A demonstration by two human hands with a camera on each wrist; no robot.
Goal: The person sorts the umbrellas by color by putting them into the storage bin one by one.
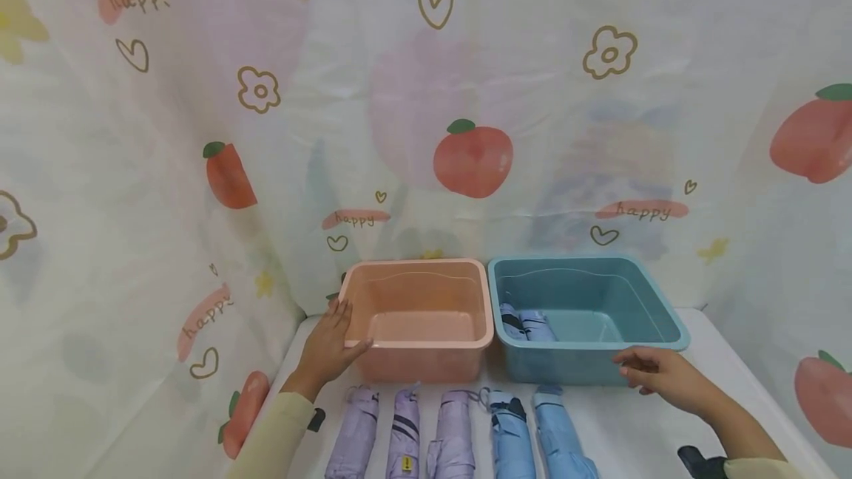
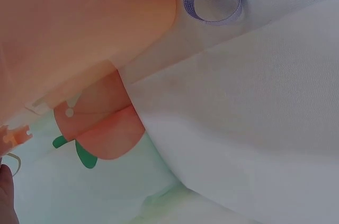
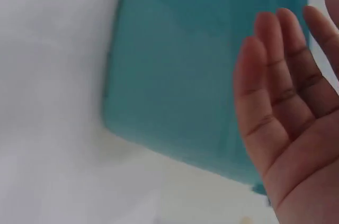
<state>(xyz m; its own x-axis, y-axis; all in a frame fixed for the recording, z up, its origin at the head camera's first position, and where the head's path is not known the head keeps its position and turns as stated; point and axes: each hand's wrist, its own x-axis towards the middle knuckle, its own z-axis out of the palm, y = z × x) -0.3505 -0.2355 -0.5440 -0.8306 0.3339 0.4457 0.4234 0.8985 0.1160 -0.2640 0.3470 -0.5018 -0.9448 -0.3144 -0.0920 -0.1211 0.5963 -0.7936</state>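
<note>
My left hand (image 1: 328, 346) rests at the left rim of the peach-coloured plastic bin (image 1: 419, 364), fingers extended along its side and thumb toward the front corner. At the front right corner of the blue-green bin (image 1: 562, 367), my right hand (image 1: 668, 377) has loosely bent fingers and holds nothing. The right wrist view shows its palm (image 3: 312, 166) beside that bin's wall. In front of the bins lie folded umbrellas in a row: a lilac one (image 1: 355, 431), a striped lilac one (image 1: 404, 427), another lilac one (image 1: 455, 431), a blue one (image 1: 511, 442) and a second blue one (image 1: 561, 435).
Two folded umbrellas (image 1: 536, 326) lie inside the blue-green bin at its left end. The bins stand side by side on a white table (image 1: 639, 435). A printed curtain (image 1: 546, 131) with fruit and hearts hangs behind and to the sides.
</note>
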